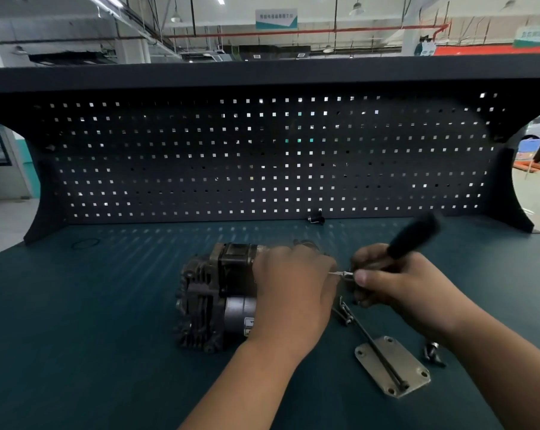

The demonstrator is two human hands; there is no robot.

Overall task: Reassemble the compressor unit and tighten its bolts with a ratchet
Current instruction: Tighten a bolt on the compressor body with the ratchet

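Workbench top (91,305), dark teal and matte, fills the lower view, backed by a black perforated metal pegboard (262,156). Near the middle of the bench lies the task's main piece, a dark grey, ribbed cast-metal compressor unit (212,293). It has a silver cylindrical motor can on its near side.

The person's left hand (290,293) lies over the right end of the compressor unit, back of the hand up, fingers curved toward the far right edge. Its fingertips are hidden, so it cannot be told whether it clasps the housing or only steadies it. The right hand (399,283), just beside it, is wrapped around a ratchet (412,235). The tool's thick black handle sticks up and away and is blurred. A thin bright metal tip reaches leftward from this hand and meets the left hand's fingers at the compressor's end.

The step in hand appears to be bolt fastening, with a bolt being seated or driven at that right end. Reassembly looks unfinished, since parts lie loose. A flat, pale grey rectangular metal cover plate (414,372) with corner holes sits near the right forearm, and a long thin dark rod (377,346) rests across it. A few short loose bolts (344,311) lie between the plate and the hands. A small black fitting (433,352) lies just right of the plate.

The next move likely calls for keeping the tool square on the bolt head. The unit should stay pinned while the handle swings in short arcs.
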